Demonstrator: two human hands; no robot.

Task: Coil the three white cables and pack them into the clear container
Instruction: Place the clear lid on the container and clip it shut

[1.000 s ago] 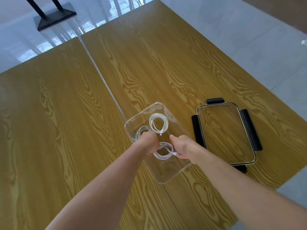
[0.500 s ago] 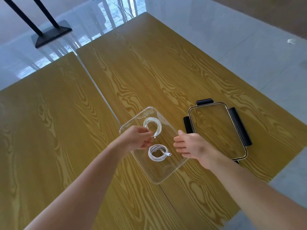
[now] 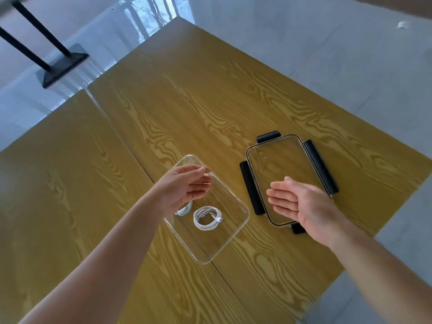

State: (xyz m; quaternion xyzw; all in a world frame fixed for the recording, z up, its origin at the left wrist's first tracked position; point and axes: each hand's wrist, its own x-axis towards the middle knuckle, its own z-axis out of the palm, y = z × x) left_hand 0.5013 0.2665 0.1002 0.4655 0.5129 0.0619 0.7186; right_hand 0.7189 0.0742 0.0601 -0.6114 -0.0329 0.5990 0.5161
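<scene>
The clear container [image 3: 236, 230] lies on the wooden table. One coiled white cable [image 3: 207, 217] rests inside it in plain sight. A second white coil [image 3: 184, 209] peeks out from under my left hand; a third coil is hidden behind that hand. My left hand [image 3: 184, 188] hovers above the container's far half, fingers straight and relaxed, holding nothing. My right hand [image 3: 301, 202] floats palm-up over the lid, fingers extended and empty.
The clear lid [image 3: 280, 169] with dark blue latches [image 3: 320, 166] lies just right of the container. A seam [image 3: 121, 139] runs between two tabletops. The table's right edge meets grey floor. A black stand base [image 3: 62, 65] sits on the floor at far left.
Both hands let go of the cable coil and lifted out of the container. The left hand rose over the far half; the right hand swung right, above the lid.
</scene>
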